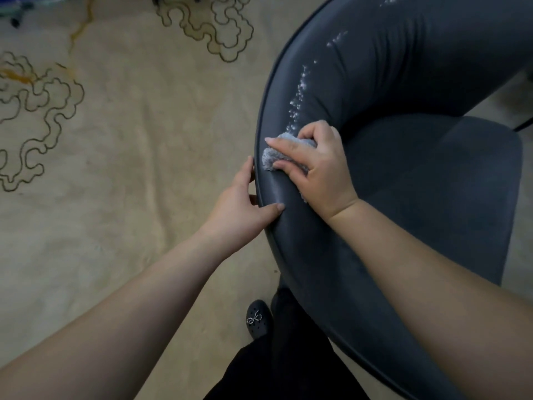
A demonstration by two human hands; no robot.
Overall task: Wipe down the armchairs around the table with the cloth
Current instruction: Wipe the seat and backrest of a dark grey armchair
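A dark grey padded armchair [389,82] fills the right half of the view, its curved backrest arching from the top right down to the bottom. A trail of white specks [298,96] runs along the backrest's top. My right hand [314,163] grips a bunched grey cloth [271,157] and presses it on the backrest just below the specks. My left hand [245,203] holds the backrest's outer edge, thumb on top and fingers behind it.
A beige carpet [129,168] with dark cloud-shaped outlines covers the floor to the left. My black shoe [258,319] and dark trouser leg stand close to the chair's back. The chair's seat [447,183] lies to the right.
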